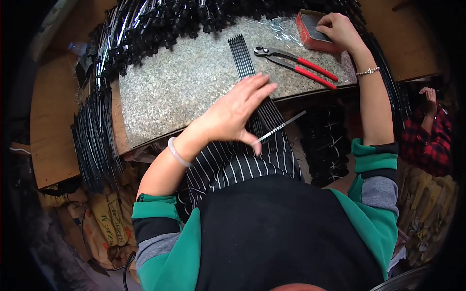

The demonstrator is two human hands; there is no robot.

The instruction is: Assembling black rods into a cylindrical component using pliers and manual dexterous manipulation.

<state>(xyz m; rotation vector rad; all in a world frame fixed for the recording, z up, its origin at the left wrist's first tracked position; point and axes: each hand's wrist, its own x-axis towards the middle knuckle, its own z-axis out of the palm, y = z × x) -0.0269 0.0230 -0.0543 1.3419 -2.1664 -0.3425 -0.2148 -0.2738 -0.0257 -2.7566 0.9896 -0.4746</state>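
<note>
My left hand [236, 109] lies over a flat row of thin black rods [241, 56], its fingers stretched out and the thumb apart. The row runs from the stone worktop past its near edge toward my lap, and the hand hides its middle part. Across its near end lies a pale, narrow strip with notches [281, 127], close to my left thumb. At the far right, my right hand [337, 30] reaches into a small red box [307, 34]. Its fingers are drawn together at the thumb; what they pinch is too small to make out. Red-handled pincers [296, 66] lie between the hands.
Bundles of black rods with black fittings [179, 17] cover the worktop's back edge. More thin black rods [94, 140] hang at the left. Clear plastic wrap [281, 30] lies beside the box. Another person in a red checked sleeve [429, 140] is at the right.
</note>
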